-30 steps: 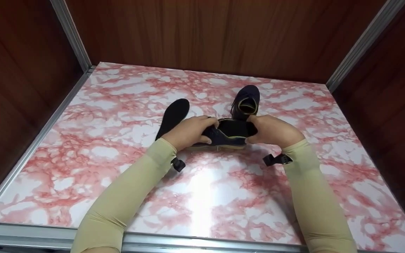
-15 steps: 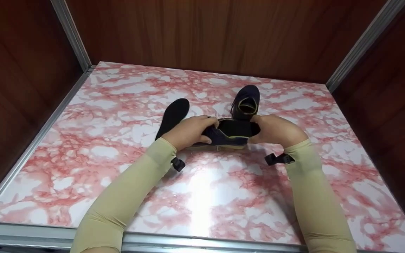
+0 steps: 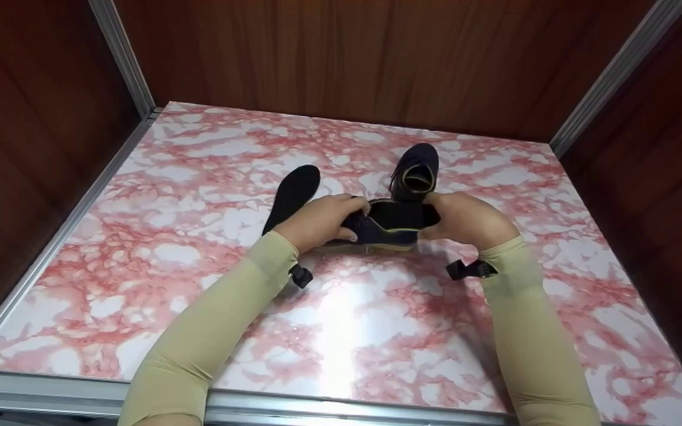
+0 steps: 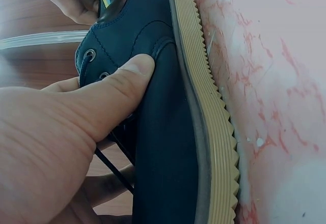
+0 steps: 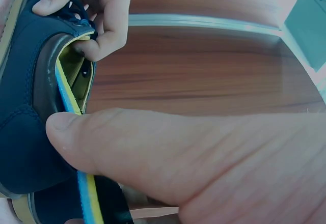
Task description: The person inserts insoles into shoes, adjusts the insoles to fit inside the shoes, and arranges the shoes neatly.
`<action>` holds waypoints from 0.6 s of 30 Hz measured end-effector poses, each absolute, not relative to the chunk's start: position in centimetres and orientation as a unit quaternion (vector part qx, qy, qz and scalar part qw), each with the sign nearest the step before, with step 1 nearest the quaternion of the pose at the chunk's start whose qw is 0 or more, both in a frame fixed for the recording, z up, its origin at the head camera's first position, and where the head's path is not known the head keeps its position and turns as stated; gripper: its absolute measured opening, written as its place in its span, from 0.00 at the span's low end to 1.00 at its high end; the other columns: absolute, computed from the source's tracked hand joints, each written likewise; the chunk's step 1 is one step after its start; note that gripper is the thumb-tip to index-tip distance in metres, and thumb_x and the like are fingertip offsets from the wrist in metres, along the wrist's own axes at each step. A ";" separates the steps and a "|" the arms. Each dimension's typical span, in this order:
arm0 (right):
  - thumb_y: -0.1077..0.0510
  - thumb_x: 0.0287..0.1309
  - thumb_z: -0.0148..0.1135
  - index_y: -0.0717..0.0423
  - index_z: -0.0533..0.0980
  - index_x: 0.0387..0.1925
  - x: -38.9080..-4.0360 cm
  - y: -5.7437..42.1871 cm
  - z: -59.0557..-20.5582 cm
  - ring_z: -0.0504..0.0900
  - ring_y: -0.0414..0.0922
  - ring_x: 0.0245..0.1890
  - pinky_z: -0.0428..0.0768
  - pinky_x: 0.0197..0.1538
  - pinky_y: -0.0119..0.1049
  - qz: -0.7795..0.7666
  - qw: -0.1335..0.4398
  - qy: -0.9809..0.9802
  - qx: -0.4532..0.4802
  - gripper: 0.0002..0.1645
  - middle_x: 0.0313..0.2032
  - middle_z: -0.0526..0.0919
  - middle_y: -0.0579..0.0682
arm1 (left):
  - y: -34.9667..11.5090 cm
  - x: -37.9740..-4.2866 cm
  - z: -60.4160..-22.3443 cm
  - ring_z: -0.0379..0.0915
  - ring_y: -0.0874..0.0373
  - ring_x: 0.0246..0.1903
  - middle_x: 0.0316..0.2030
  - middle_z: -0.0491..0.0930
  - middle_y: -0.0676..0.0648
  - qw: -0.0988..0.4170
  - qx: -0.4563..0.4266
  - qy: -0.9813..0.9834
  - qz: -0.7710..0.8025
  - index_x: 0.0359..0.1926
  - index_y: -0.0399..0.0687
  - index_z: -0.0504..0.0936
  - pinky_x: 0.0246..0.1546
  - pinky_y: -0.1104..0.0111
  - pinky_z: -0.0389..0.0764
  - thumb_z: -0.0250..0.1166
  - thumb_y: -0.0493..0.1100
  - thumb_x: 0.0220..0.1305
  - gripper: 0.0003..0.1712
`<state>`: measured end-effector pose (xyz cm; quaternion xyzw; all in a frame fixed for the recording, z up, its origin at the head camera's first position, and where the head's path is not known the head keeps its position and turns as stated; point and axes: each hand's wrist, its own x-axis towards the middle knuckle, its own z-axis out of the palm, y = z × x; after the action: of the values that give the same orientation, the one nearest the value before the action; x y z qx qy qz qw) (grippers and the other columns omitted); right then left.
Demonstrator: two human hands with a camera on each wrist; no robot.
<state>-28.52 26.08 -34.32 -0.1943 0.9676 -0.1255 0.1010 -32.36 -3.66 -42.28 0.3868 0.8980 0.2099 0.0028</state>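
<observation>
A dark navy lace-up shoe (image 4: 168,102) with a ribbed tan sole rests on the marbled surface, toe to the left. My left hand (image 3: 320,222) grips its front, thumb on the near side over the lace area. A black insole (image 3: 397,215) with a yellow and blue edge (image 5: 90,196) lies partly inside the shoe's opening, its heel end sticking out. My right hand (image 3: 465,219) holds that end by its edges, the thumb beside the shoe's heel collar; its other fingers are mostly hidden in the right wrist view.
A second navy shoe (image 3: 418,165) stands just behind the held one, toe pointing away. Another black insole (image 3: 295,192) lies left of it, partly behind my left hand. Brown wood panels (image 3: 347,59) enclose the back and sides; a metal rail (image 3: 329,405) runs along the front.
My right hand has shifted slightly to the right, drawing the insole's end a little farther from the shoe, then stays still. The left hand keeps its grip without visible movement.
</observation>
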 end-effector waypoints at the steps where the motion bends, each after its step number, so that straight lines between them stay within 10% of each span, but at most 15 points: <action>1: 0.54 0.63 0.79 0.57 0.81 0.57 -28.5 26.1 -34.4 0.88 0.53 0.47 0.84 0.58 0.58 -0.125 0.099 0.968 -0.196 0.25 0.50 0.92 0.59 | -3.6 -32.4 -42.3 0.83 0.51 0.62 0.63 0.83 0.49 0.003 0.386 0.898 0.210 0.67 0.59 0.77 0.65 0.54 0.82 0.74 0.55 0.70 0.29; 18: 0.55 0.62 0.78 0.62 0.78 0.54 -29.0 25.4 -35.1 0.85 0.53 0.42 0.83 0.54 0.56 -0.094 0.094 0.970 -0.203 0.25 0.44 0.89 0.61 | -3.6 -32.4 -42.3 0.83 0.52 0.61 0.63 0.83 0.50 -0.001 0.386 0.898 0.210 0.67 0.58 0.77 0.66 0.55 0.82 0.75 0.55 0.70 0.29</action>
<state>-28.97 25.40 -35.08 -0.2028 0.9702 -0.0935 0.0941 -32.42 -3.60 -42.30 0.3861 0.8983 0.2097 -0.0010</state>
